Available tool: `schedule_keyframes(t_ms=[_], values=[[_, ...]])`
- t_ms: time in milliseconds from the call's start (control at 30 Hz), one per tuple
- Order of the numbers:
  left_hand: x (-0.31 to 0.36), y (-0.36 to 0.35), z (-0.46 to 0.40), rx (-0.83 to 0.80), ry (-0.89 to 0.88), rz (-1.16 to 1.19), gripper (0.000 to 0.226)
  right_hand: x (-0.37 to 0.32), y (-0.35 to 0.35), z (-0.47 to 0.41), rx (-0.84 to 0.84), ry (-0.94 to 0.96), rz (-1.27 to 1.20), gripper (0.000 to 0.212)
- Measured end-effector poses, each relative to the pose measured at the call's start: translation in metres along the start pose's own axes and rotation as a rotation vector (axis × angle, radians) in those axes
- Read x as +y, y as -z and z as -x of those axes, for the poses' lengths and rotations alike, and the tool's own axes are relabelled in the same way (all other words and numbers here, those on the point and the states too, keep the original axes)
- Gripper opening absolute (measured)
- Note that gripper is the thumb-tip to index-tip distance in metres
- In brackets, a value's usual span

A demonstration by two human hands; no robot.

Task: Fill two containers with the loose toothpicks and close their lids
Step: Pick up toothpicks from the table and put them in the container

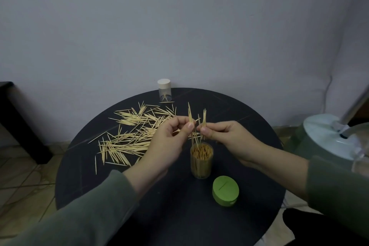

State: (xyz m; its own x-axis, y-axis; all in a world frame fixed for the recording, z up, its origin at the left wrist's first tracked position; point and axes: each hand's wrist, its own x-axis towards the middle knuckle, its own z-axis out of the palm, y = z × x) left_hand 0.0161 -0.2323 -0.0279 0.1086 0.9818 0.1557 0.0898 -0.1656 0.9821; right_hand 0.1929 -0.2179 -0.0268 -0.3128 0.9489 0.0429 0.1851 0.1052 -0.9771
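On the round black table (119, 195) a big heap of loose toothpicks (129, 136) is spread left of centre, so much work is left. The open container (201, 160) in the middle looks nearly full, its green lid (225, 189) lying beside it; the second container (164, 90), at the table's upper edge, is capped (almost empty inside). The left hand (169, 142) and right hand (229, 138) each pinch a few toothpicks upright above the open container.

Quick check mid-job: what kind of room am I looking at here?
Probably a home living room: a small round black side table against a plain wall, a tiled floor, and what looks like a pale sofa at right.
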Motion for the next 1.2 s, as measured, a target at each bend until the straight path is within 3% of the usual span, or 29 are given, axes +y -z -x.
schedule_keyframes(t_ms=[567,900,1033,1200], values=[[-0.011,0.005,0.015,-0.048,0.038,-0.024,0.014,0.015,0.006,0.005,-0.036,0.157,0.302,0.011],[-0.011,0.004,0.016,-0.072,0.062,0.054,0.017,0.010,0.014,0.002,-0.070,0.231,0.452,0.041],[-0.019,0.011,0.010,-0.081,0.101,0.022,0.016,0.011,0.022,0.002,-0.158,0.149,0.599,0.070],[-0.023,0.014,0.012,-0.153,0.023,-0.051,0.026,0.013,0.022,0.003,-0.227,0.102,0.666,0.082]])
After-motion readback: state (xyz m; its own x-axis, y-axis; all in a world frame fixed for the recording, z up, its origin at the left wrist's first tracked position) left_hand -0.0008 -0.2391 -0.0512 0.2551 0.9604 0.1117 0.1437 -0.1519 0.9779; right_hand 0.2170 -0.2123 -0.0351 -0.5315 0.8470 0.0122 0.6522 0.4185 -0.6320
